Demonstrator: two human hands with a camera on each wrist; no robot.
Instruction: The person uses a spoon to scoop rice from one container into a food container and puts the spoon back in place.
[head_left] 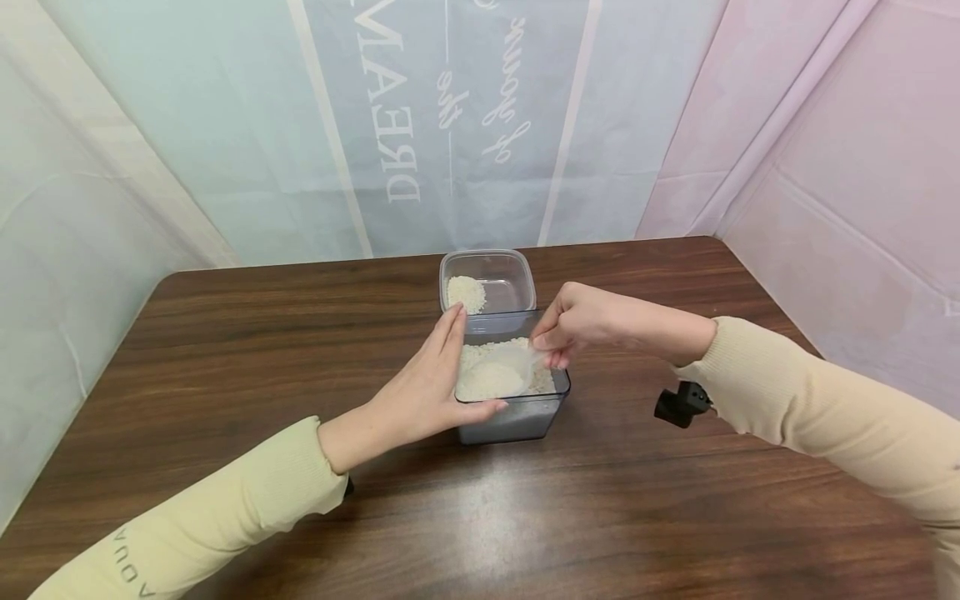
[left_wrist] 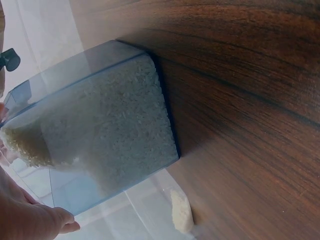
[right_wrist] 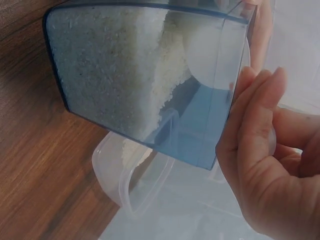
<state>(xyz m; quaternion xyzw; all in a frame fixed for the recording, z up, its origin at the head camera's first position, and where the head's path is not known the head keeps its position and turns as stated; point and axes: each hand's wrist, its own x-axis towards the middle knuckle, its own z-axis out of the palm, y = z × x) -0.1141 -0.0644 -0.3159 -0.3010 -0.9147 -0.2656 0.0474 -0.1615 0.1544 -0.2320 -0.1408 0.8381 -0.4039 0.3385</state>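
A tinted, see-through bin (head_left: 510,423) of white rice stands on the table. My left hand (head_left: 423,383) rests on its rim, straight fingers along the left side and thumb along the near edge. Between the curled fingers and thumb of my right hand (head_left: 573,321) is the handle of a translucent scoop (head_left: 519,360). The scoop bowl lies inside the bin at the level of the rice and carries a heap of rice (head_left: 491,380). Through the wall, the right wrist view shows the pale bowl over the sloping rice (right_wrist: 170,67).
Just behind the bin stands a clear plastic box (head_left: 528,275) with a small pile of rice (head_left: 467,292) at its left. The dark wooden table (head_left: 300,333) ends at a printed curtain (head_left: 480,208). A black wrist camera (head_left: 681,405) hangs by the right sleeve.
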